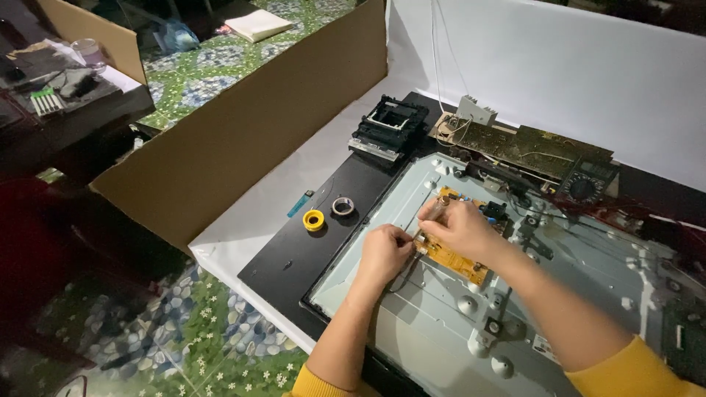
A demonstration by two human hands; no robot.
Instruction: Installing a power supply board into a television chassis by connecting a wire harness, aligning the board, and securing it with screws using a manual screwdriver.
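Working on the yellow circuit board (452, 257), still mounted on the grey metal back panel (588, 257). Left hand (384, 254) fingers pinching a dark cable (403, 276) at the board's near edge. Right hand (462, 228) gripping a thin tool (430, 215) over the board. Yellow tape roll (314, 220) lying left of the board.

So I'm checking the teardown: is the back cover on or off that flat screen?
Off. The flat screen's bare metal chassis and yellow circuit board lie exposed under both hands.
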